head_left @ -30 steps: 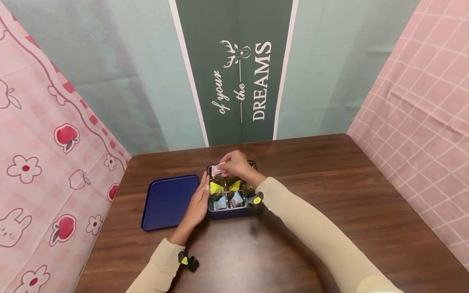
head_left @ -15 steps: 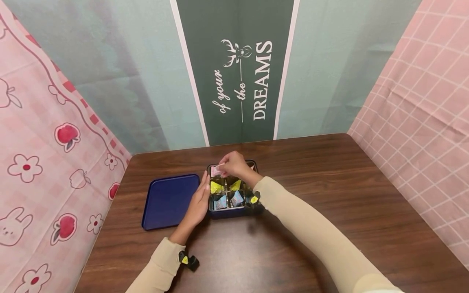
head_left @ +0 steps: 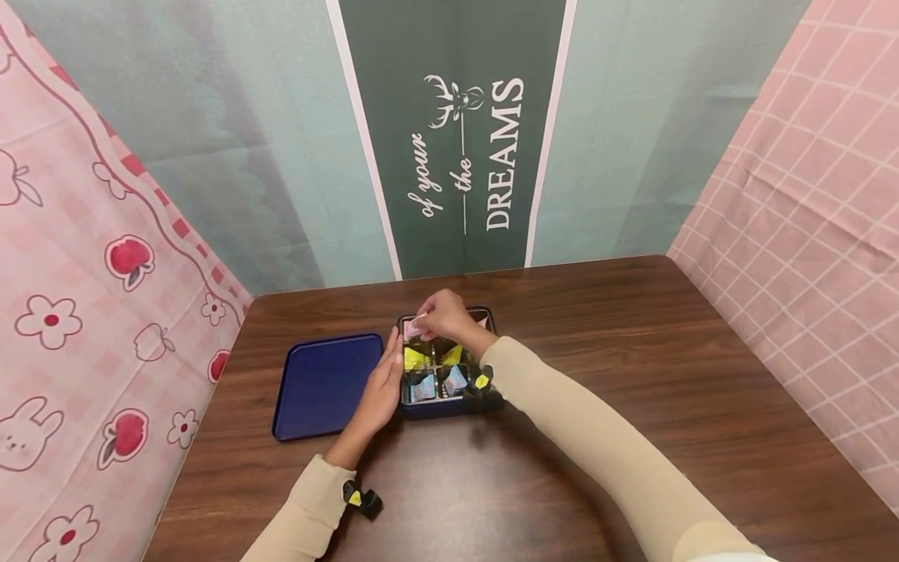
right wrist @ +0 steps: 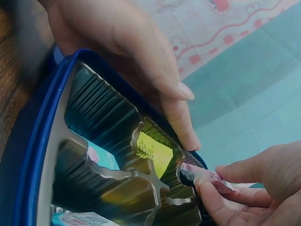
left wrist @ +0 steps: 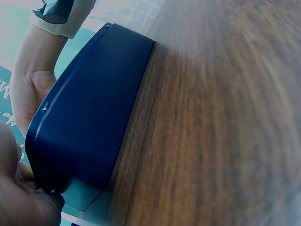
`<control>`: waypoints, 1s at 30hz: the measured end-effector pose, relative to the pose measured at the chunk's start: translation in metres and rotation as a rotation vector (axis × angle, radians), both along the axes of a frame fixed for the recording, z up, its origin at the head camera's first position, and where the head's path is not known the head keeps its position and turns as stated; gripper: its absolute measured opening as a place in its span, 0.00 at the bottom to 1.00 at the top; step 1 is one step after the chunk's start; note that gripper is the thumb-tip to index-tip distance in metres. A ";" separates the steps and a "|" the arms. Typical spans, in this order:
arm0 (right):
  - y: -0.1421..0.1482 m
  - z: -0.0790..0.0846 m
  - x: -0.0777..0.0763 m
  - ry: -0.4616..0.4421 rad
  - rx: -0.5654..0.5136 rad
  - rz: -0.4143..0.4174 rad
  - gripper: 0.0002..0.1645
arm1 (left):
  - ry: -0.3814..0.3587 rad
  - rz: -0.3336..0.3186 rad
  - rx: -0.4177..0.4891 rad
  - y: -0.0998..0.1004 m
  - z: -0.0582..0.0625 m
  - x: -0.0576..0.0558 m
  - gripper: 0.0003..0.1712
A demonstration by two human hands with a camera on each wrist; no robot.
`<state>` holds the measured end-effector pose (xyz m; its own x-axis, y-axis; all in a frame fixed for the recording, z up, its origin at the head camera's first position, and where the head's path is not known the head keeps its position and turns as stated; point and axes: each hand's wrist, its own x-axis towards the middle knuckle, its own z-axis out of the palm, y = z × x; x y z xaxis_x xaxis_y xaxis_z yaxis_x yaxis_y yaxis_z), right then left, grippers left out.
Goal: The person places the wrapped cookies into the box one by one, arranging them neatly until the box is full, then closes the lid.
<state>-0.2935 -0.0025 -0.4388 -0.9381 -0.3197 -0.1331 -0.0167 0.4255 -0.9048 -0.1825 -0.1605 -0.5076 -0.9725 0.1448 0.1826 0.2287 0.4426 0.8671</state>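
Observation:
A blue box (head_left: 438, 410) with a divided insert stands on the table. My right hand (head_left: 447, 318) pinches a small pink wrapped sweet (right wrist: 207, 177) between thumb and fingers, at the box's far left compartment. My left hand (head_left: 383, 384) lies along the box's left side, its fingers fairly straight and touching the rim. Yellow wrapped sweets (head_left: 415, 359) sit in the middle row. Blue wrapped sweets (head_left: 423, 388) fill near compartments. My right hand and wrist hide part of the box's right side.
A flat blue lid (head_left: 326, 386) lies left of the box, beside my left hand. The brown wooden table (head_left: 618, 351) extends to the right. Printed cloths hang behind it and at both sides.
My right hand keeps its pinch on the pink sweet and shifts very slightly, with the wrist drifting left. The left hand stays against the box.

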 end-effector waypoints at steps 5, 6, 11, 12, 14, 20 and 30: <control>0.000 0.000 0.000 -0.005 0.000 -0.001 0.07 | -0.002 -0.003 0.003 0.000 0.000 0.000 0.29; 0.000 0.000 0.000 -0.005 -0.001 -0.002 0.08 | -0.002 -0.003 0.004 0.000 0.000 0.000 0.29; -0.001 0.001 0.000 -0.010 0.002 -0.005 0.09 | -0.003 -0.001 0.008 0.000 0.000 -0.001 0.30; -0.001 0.001 0.000 -0.008 0.005 -0.003 0.09 | -0.003 -0.001 0.008 0.000 0.000 -0.001 0.30; -0.001 0.001 0.000 -0.003 0.015 0.003 0.08 | -0.004 -0.001 0.007 0.000 0.000 -0.001 0.30; 0.002 0.002 -0.001 0.020 0.048 0.011 0.08 | -0.016 -0.003 0.005 0.000 0.000 0.000 0.30; 0.010 0.001 -0.001 0.004 0.017 -0.003 0.12 | -0.011 -0.004 0.004 0.001 -0.001 0.001 0.31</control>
